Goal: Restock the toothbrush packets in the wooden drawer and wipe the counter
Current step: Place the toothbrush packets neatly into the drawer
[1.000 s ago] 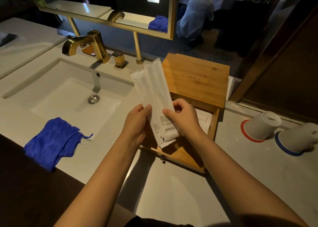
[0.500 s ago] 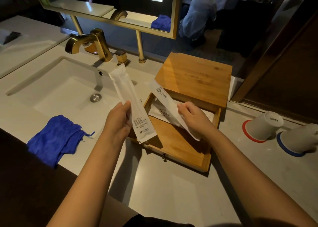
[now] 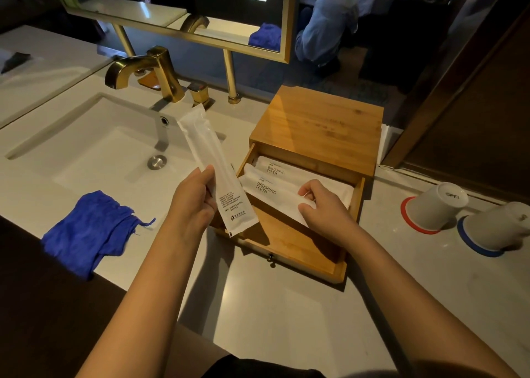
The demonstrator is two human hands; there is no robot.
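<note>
Across the pale table [image 3: 286, 314], with its sink [image 3: 86, 136] set in at the left, nothing suggests that wiping has begun. That half of the job looks entirely undone. A wooden box [image 3: 318, 125] stands at the back of the table, and its drawer [image 3: 289, 242] is pulled out toward the person, with much of its floor bare. The blue cloth [image 3: 86, 231] lies crumpled at the table's front edge beside the sink, well apart from both hands. Two cups [image 3: 436, 205] stand upside down on coloured rings to the right of the box. Restocking seems about midway. A rear packet [image 3: 286, 172] lies flat at the back of the drawer, and a front packet [image 3: 275, 192] lies just before it, overlapping its edge. A third packet [image 3: 200, 148] is not yet in: the left hand [image 3: 192, 205] holds it up, tilted, over the gap between sink and drawer. Its fingers [image 3: 205, 174] are curled round the packet's lower part, gripping it from the side. The right hand [image 3: 324, 208] reaches into the drawer, and its fingers [image 3: 308, 187] are bent close together, pinching the right end of the front packet against the thumb. By my reckoning that packet is being settled into place, after which the third one and then the cloth remain.
</note>
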